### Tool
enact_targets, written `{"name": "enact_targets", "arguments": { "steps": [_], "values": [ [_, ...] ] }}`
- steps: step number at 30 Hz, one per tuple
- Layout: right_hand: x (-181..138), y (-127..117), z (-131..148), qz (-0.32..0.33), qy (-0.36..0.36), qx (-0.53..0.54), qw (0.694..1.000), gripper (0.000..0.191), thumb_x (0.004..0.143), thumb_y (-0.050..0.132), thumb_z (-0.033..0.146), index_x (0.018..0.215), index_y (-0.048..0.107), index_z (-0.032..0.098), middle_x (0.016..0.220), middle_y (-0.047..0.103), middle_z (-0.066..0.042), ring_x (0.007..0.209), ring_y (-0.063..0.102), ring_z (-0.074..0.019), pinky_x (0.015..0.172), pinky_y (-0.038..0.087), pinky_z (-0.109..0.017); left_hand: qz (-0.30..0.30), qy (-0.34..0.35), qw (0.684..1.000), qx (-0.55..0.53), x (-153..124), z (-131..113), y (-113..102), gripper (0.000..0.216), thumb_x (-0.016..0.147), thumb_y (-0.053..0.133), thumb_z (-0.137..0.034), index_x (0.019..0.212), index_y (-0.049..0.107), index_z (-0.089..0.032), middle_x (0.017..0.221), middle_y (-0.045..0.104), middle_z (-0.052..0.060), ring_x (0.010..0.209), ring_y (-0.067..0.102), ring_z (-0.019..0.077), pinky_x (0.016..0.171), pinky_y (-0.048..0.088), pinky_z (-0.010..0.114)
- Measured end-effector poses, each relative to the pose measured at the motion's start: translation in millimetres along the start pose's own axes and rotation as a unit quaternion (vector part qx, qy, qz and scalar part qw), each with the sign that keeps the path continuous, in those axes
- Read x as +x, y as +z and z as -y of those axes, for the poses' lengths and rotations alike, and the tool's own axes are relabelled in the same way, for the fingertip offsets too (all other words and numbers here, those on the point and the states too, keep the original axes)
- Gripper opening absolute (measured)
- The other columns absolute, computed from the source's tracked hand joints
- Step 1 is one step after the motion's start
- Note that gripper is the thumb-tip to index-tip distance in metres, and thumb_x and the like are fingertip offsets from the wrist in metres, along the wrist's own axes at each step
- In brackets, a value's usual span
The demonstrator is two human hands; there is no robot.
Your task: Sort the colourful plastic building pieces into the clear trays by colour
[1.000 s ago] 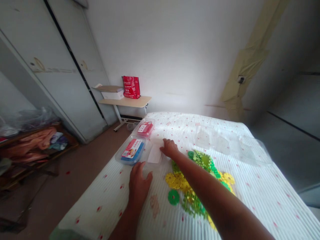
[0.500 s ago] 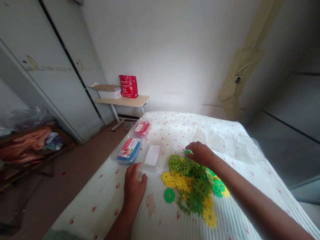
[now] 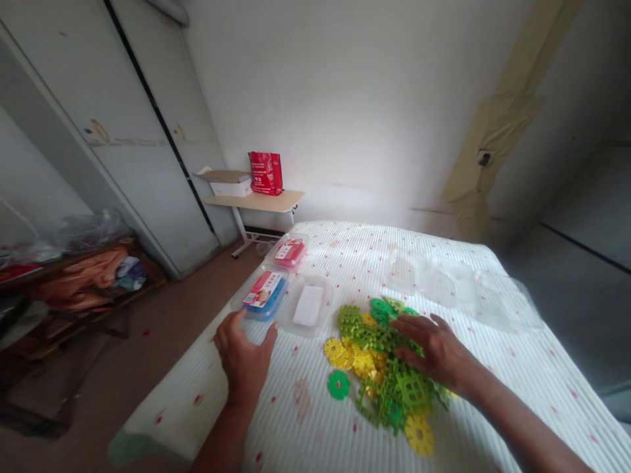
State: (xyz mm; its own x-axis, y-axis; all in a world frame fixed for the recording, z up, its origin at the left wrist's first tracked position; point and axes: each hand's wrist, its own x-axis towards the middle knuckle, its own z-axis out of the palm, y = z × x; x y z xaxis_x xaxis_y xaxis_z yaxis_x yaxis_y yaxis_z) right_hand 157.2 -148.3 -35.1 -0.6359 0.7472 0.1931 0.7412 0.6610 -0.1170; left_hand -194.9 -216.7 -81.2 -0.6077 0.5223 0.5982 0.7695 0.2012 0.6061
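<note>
My right hand (image 3: 436, 349) lies over a pile of plastic building pieces, its fingers stretched out and apart. Olive-green lattice pieces (image 3: 413, 393) make up much of the pile, mixed with yellow notched discs (image 3: 419, 434) and bright green ones. One green notched disc (image 3: 338, 385) sits apart on the near left side. My left hand (image 3: 242, 355) is spread, thumb out, holding nothing. Just beyond its fingers is a clear lidded box with blue contents (image 3: 269, 301). Beside that stands a clear plastic tub (image 3: 309, 306) with a white paper in it.
Farther back on the spotted, ribbed cover (image 3: 355, 253) is a labelled box with red contents (image 3: 290, 253). Clear plastic containers or lids (image 3: 441, 289) lie at the right. Beyond the bed, a small table (image 3: 276, 202) holds a red bag (image 3: 266, 174) and a white carton (image 3: 229, 188).
My right hand has come back toward me, from the pile's far edge to over its right side. The left hand has shifted left and spread wider. The view has turned slightly left.
</note>
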Motion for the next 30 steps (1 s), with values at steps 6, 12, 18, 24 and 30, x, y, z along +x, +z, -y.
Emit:
{"name": "enact_targets", "arguments": {
  "steps": [6,12,18,24,30],
  "values": [
    [0.4,8.1,-3.4,-0.119,-0.015,0.006,0.993,0.038,0.088,0.049,0.039,0.12,0.058,0.021,0.118,0.063,-0.012,0.107,0.059,-0.0259,0.09,0.045,-0.049,0.116,-0.035,0.992,0.046,34.3,6.1,15.1,0.078,0.061,0.071,-0.036,0.13,0.038,-0.021,0.139,0.027,0.013,0.133,0.024,0.0369,0.104,0.032,0.051],
    [-1.1,14.0,-2.1,-0.155,-0.023,0.005,0.988,0.032,0.088,0.049,0.038,0.112,0.062,0.021,0.112,0.066,-0.011,0.101,0.062,-0.0261,0.087,0.048,-0.05,0.119,-0.058,0.991,-0.004,40.6,19.2,28.3,0.062,0.064,0.068,-0.031,0.121,0.045,-0.023,0.137,0.024,0.008,0.121,0.042,0.0294,0.1,0.041,0.042],
    [0.3,7.5,-1.4,-0.173,-0.002,0.012,0.985,0.027,0.088,0.05,0.033,0.108,0.064,0.021,0.11,0.067,-0.011,0.099,0.063,-0.0253,0.09,0.047,-0.051,0.083,-0.079,0.993,-0.02,39.8,24.1,12.6,0.051,0.065,0.067,-0.037,0.111,0.052,-0.023,0.128,0.033,0.008,0.119,0.042,0.0301,0.101,0.038,0.048],
    [7.3,-8.0,13.5,-0.22,-0.034,0.062,0.973,0.037,0.088,0.051,0.032,0.124,0.055,0.024,0.121,0.061,-0.01,0.107,0.06,-0.0227,0.088,0.052,-0.04,0.074,-0.013,0.993,-0.091,41.7,3.7,-32.0,0.062,0.059,0.068,-0.037,0.118,0.053,-0.024,0.129,0.037,0.008,0.121,0.042,0.0297,0.105,0.034,0.047],
    [15.4,-32.3,47.6,-0.192,-0.09,0.15,0.966,0.061,0.086,0.053,0.031,0.142,0.028,0.026,0.147,0.031,-0.012,0.129,0.039,-0.0238,0.098,0.044,-0.042,0.316,-0.119,0.834,-0.436,36.2,-54.0,-54.3,0.086,0.05,0.073,-0.037,0.13,0.045,-0.021,0.112,0.059,0.013,0.102,0.058,0.0337,0.085,0.049,0.048]
  ]
}}
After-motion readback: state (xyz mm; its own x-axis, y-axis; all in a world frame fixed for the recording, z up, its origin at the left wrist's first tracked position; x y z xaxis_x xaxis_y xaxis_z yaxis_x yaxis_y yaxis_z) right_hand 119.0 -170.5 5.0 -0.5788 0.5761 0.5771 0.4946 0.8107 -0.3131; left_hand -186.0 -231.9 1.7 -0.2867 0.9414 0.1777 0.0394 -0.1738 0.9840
